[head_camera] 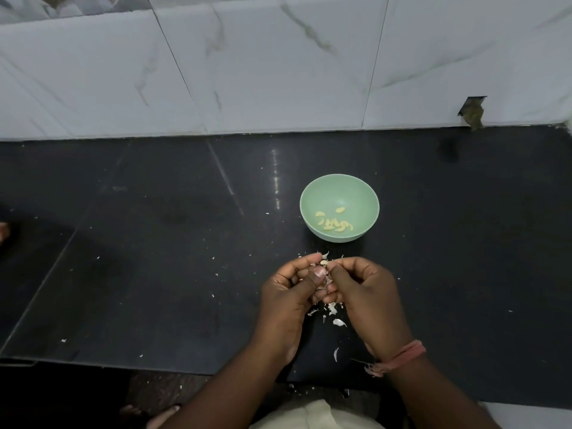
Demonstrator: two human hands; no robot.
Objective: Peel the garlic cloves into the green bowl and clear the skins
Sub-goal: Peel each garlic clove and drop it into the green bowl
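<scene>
Both hands are bunched together just in front of the green bowl (339, 184), working one garlic clove (414, 275) between them. The left hand (291, 292) has its fingers curled round the clove with the thumb pressed on top, so it acts as the clamp, while the right hand (365, 289) pinches at the clove's near end — looks like it's picking at the skin, though the light is dim and I can't really make out how much peel is left on it.

The bowl sits close on the black counter (154, 243), so each finished clove only needs a short drop — there's already a small pile of peeled cloves (334, 223) lying in the bottom. The skins (335, 317) are falling straight down under the hands and scattering on the counter, with flecks further out too. So clearing up hasn't started yet, by my reckoning.
</scene>
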